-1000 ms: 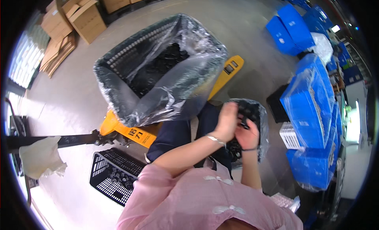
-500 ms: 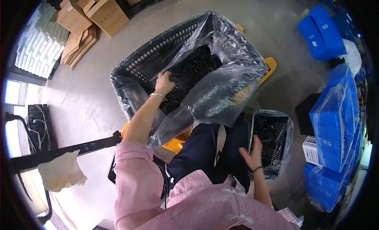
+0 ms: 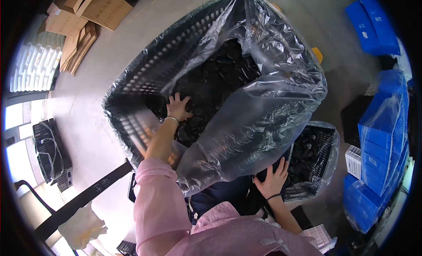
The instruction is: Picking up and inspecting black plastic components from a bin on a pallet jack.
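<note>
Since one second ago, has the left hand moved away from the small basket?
Yes. The left hand has gone from the small basket by the right hand up into the large lined crate, onto the black parts.

Left hand (image 3: pixel 177 107) in large lined crate (image 3: pixel 145 75), smaller crate (image 3: pixel 314 163) right of it, cardboard (image 3: pixel 83 18) behind.

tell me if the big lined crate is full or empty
Partly full: the big lined crate holds black parts below its rim; left hand rests on them.
</note>
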Demonstrator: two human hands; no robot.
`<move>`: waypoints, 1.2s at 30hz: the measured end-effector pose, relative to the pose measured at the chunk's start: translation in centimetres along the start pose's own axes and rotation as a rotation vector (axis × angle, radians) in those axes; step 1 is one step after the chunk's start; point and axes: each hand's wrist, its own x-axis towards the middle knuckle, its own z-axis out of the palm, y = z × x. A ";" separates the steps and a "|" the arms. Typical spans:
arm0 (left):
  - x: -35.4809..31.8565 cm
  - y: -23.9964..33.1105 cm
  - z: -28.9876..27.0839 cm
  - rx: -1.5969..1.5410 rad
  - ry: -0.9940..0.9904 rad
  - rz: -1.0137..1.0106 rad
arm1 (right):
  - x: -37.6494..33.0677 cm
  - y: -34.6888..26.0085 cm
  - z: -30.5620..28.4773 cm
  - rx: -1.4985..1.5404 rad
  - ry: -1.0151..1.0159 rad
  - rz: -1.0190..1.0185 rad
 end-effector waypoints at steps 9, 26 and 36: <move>-0.5 1.0 2.4 0.146 0.133 -0.017 | -0.9 0.1 0.4 0.003 -0.141 0.095; 0.4 0.1 2.0 -0.599 0.669 -0.084 | -1.5 0.3 1.0 0.000 -0.089 0.038; -15.1 7.4 -14.4 -2.105 0.219 0.425 | 1.4 0.4 -5.7 1.082 0.089 -0.058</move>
